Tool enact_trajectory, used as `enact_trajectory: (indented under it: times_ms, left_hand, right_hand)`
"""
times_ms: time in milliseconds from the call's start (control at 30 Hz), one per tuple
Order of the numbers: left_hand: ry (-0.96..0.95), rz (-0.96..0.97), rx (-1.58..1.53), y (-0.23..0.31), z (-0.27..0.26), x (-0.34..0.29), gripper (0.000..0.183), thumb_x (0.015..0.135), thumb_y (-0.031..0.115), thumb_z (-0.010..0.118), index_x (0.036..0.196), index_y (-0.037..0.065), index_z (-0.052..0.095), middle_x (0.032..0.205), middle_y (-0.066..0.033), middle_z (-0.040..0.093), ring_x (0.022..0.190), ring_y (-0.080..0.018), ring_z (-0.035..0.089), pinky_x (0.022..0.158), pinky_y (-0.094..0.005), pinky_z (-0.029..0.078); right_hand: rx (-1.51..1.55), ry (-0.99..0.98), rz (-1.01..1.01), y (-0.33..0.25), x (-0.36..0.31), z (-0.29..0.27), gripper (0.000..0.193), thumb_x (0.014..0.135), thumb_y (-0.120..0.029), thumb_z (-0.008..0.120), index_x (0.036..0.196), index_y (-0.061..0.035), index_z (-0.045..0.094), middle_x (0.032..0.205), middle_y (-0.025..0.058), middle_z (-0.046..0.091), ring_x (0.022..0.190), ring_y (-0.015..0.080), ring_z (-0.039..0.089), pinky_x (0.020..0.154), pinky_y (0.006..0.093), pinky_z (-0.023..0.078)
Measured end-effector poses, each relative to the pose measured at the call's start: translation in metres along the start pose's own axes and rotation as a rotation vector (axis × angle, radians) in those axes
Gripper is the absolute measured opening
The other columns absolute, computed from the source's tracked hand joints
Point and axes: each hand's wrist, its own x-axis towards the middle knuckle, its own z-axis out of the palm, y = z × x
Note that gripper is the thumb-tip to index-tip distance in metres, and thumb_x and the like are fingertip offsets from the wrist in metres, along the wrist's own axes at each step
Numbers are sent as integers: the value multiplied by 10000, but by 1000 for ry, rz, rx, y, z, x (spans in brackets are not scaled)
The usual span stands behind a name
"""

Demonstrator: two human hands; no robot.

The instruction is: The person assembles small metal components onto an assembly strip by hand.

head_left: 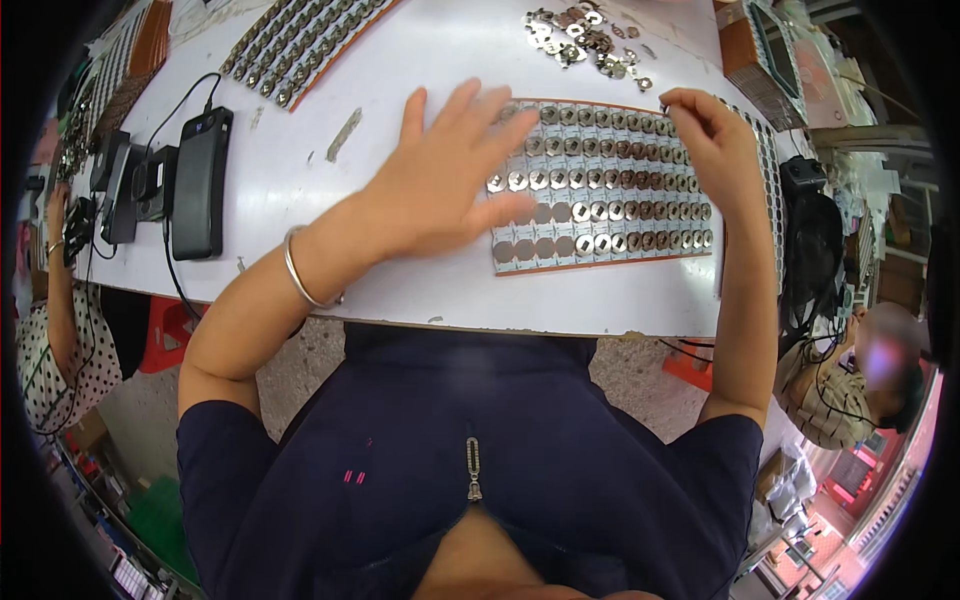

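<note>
A flat board [604, 262] with brown edges lies on the white table in front of me, carrying rows of small round metal pieces. Most are shiny with a cut-out centre; several at the lower left look plain and dull. My left hand [450, 170], slightly blurred, hovers with spread fingers over the board's left end. At the far right corner of the board, my right hand [712, 148] has its thumb and forefinger pinched together. Something small and dark shows at those fingertips, too small to name.
Loose metal pieces [590, 42] lie heaped beyond the board. Another filled board [300, 45] is at the far left. A black power bank [203, 185] with cables stands left, and a brown-sided stack [757, 65] stands far right. People sit at both sides.
</note>
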Motion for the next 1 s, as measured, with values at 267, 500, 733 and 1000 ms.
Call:
enact_trajectory:
  times_ms: [267, 500, 733, 1000]
  left_hand:
    - [173, -36, -8, -3, 11, 33, 518, 1017, 359, 531, 1468, 106, 485, 1535, -203, 422, 1466, -389, 324, 1190, -593, 191]
    - [145, 98, 71, 11, 31, 38, 551, 1008, 427, 519, 1489, 163, 475, 1542, -177, 419, 1462, -390, 320, 1171, -633, 193]
    - [42, 82, 104, 22, 22, 32, 560, 1006, 449, 510, 1488, 166, 474, 1549, -159, 416, 1469, -394, 310, 1174, -645, 179]
    - [112, 196, 71, 22, 35, 67, 506, 1026, 385, 493, 1483, 167, 481, 1555, -158, 413, 1478, -353, 311, 1191, -594, 205]
  right_hand:
    - [130, -173, -39, -23, -67, 17, 180, 964, -58, 549, 1030, 9, 702, 737, -34, 541, 643, 35, 456, 583, 215, 390]
    - [663, -211, 204, -30, -84, 5, 160, 962, -41, 607, 1114, -4, 636, 898, 4, 647, 780, 65, 607, 698, 211, 494]
    - [848, 112, -10, -12, -100, -20, 232, 979, -19, 611, 1207, 23, 621, 979, 92, 698, 808, 107, 635, 726, 243, 505]
    - [1073, 307, 5, -7, -130, -40, 193, 980, 13, 588, 1168, 16, 628, 974, 85, 671, 772, 139, 638, 706, 288, 529]
